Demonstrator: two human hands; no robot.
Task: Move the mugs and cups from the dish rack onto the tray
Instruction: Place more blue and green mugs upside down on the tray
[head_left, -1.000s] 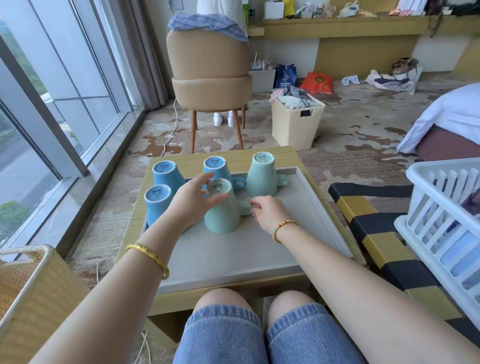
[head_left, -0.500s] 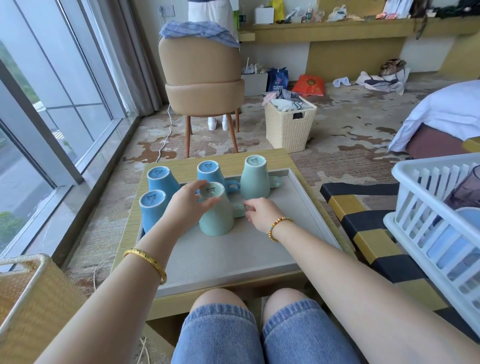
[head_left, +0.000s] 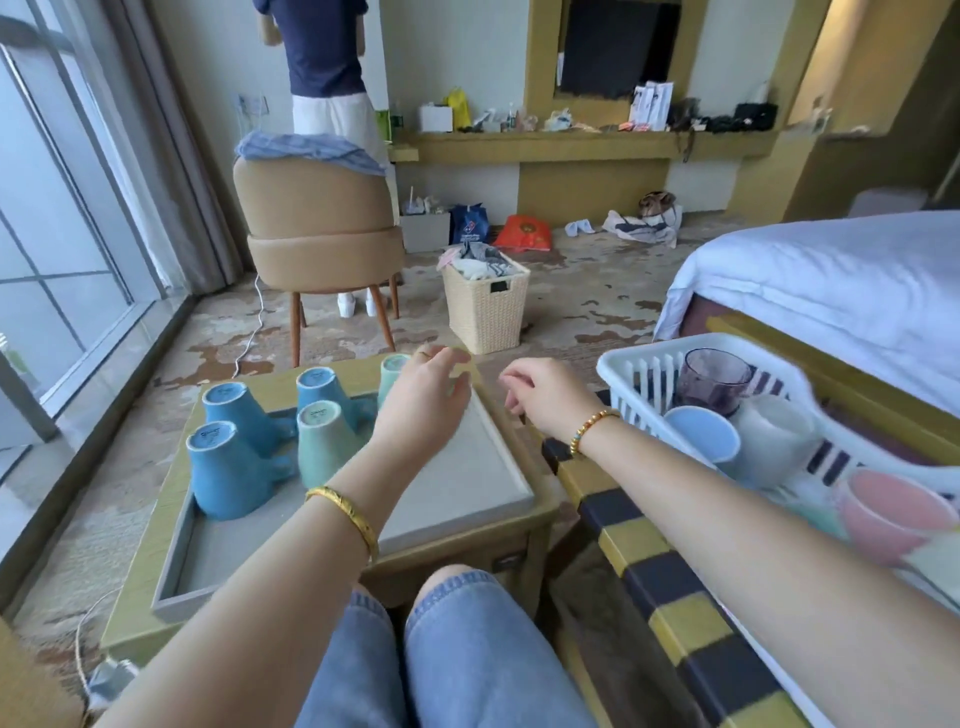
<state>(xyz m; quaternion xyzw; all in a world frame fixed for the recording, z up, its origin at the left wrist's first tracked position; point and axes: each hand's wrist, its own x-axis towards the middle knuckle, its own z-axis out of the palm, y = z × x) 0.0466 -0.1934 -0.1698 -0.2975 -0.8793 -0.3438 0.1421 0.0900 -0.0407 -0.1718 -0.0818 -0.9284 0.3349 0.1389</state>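
Several upturned mugs stand on the grey tray (head_left: 457, 499): three blue ones (head_left: 228, 473) and a pale green mug (head_left: 324, 447) in front, with another green mug (head_left: 392, 371) partly behind my left hand (head_left: 423, 402). That hand hovers open above the tray's right side. My right hand (head_left: 545, 395) is open and empty between the tray and the white dish rack (head_left: 639, 374). The rack holds a purple glass cup (head_left: 714, 379), a light blue cup (head_left: 701, 439), a white cup (head_left: 774, 436) and a pink cup (head_left: 888, 514).
The tray lies on a small wooden table (head_left: 540, 514). The rack rests on a yellow-and-black checked bench (head_left: 654, 566) at the right, by a bed (head_left: 831, 275). Beyond are a tan chair (head_left: 322, 228), a wicker basket (head_left: 485, 306) and a person standing.
Both hands have let go of the pale green mug and lifted off the tray, shifting right toward the rack. My view has turned right, bringing the rack's cups into sight.
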